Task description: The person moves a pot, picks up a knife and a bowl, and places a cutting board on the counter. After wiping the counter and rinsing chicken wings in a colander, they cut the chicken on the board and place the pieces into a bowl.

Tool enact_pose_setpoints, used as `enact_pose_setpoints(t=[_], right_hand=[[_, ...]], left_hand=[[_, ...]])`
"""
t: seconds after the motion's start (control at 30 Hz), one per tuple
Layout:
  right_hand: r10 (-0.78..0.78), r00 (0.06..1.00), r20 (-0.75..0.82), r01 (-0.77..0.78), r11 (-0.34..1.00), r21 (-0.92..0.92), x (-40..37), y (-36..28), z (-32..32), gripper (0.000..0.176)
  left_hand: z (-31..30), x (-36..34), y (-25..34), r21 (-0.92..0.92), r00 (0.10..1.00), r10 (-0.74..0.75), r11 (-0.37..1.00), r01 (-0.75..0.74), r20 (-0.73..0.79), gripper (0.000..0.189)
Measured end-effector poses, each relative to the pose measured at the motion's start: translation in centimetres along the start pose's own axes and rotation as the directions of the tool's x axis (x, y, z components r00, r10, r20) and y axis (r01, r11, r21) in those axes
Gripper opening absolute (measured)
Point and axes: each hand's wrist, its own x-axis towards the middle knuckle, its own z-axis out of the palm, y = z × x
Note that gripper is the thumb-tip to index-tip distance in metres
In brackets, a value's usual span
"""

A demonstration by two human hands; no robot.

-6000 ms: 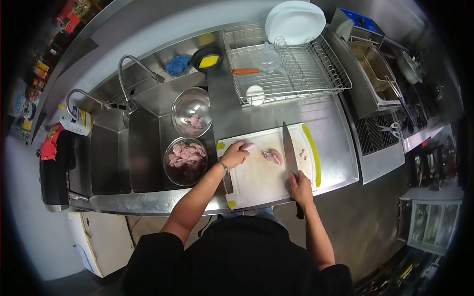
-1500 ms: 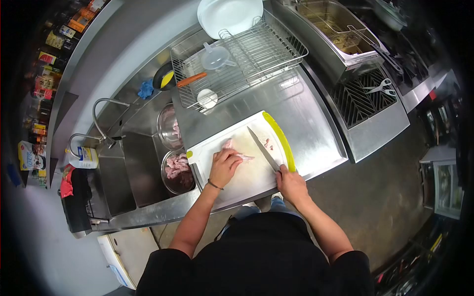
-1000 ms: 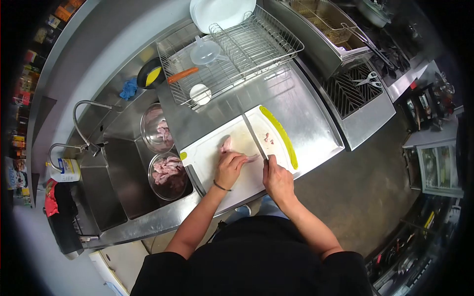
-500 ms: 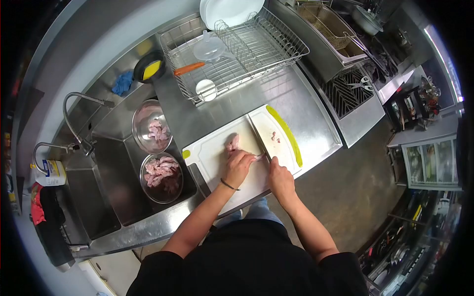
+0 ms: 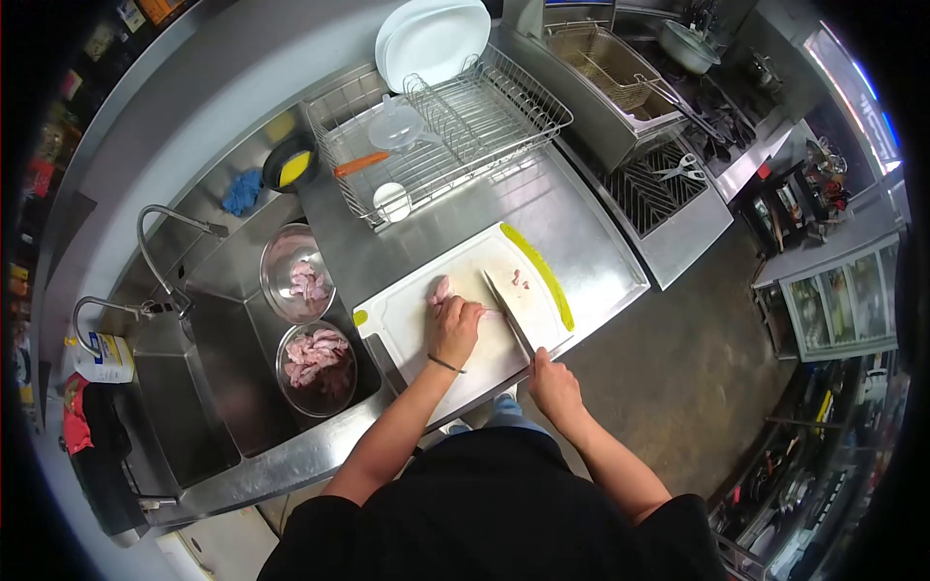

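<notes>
On a white cutting board (image 5: 392, 327) with a lime-green edge, my left hand (image 5: 455, 331) presses a piece of raw chicken (image 5: 441, 289) flat. Its fingers are closed over the meat and hide part of it; a thin pale end pokes out toward the blade. My right hand (image 5: 555, 385) grips the handle of a kitchen knife (image 5: 507, 315) at the board's near edge. The blade points away from me, just right of my left fingers. Small meat scraps (image 5: 520, 281) lie on the board beyond the knife.
Two metal bowls of raw chicken, one farther (image 5: 274, 263) and one nearer (image 5: 351, 368), stand by the sink (image 5: 184, 416) at left. A wire dish rack (image 5: 465, 145) is behind the board. A fryer (image 5: 601, 107) and scissors (image 5: 683, 169) are at right.
My right hand has drawn the knife back toward me, and the blade is farther down the board. The left hand stays on the chicken. The whole view has shifted slightly.
</notes>
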Motion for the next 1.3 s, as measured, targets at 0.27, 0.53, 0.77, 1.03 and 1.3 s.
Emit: enact_pose_setpoints(t=[0.27,0.53,0.77,1.03,1.3], right_hand=[[-0.029,0.998,-0.055,0.035,0.995,0.098,4.6,-1.3,1.0,0.011],[0.022,0.998,-0.058,-0.002,0.944,0.330,5.3,2.0,-1.7,0.025],[-0.045,0.982,-0.184,0.110,0.925,0.365,6.1,2.6,-4.5,0.021],[-0.229,0.973,-0.010,0.212,0.881,0.423,1.7,-2.7,1.1,0.021],[-0.256,0.967,0.007,0.240,0.916,0.322,1.4,-5.1,0.4,0.019]], left_hand=[[-0.8,-1.1,0.0,-0.048,0.995,0.058,0.997,-0.054,0.082,0.008],[-2.4,0.5,-0.8,-0.108,0.997,0.075,0.992,-0.072,0.026,0.018],[-4.3,3.9,-2.8,0.113,0.844,-0.412,0.910,0.399,0.343,0.051],[-3.8,0.3,-2.5,-0.076,0.834,-0.536,0.844,0.530,-0.132,0.026],[-4.1,-0.9,0.1,-0.202,0.821,-0.548,0.833,0.515,-0.164,0.027]])
